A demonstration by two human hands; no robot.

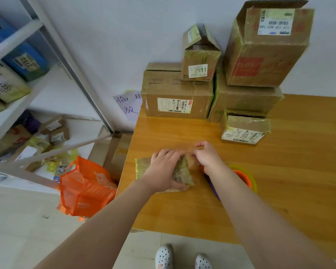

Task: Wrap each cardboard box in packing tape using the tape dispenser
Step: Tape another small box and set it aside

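A small flat cardboard box (pixel 182 174), covered in shiny yellowish tape, lies near the left edge of the wooden table (pixel 279 200). My left hand (pixel 163 169) lies on top of it with fingers spread, the thumb along its near side. My right hand (pixel 208 156) is at the box's far right corner and pinches a strip of clear tape (pixel 184 150) that stretches over the box. The tape dispenser (pixel 244 177), orange and purple with a yellow-green roll, sits on the table, partly hidden under my right forearm.
Taped boxes are stacked at the back: a wide one (pixel 177 98), one marked 2911 (pixel 200 55), a large one (pixel 266 47) and a small one (pixel 244 127). An orange bag (pixel 85 191) hangs off the table's left side. A parcel shelf (pixel 47 90) stands left.
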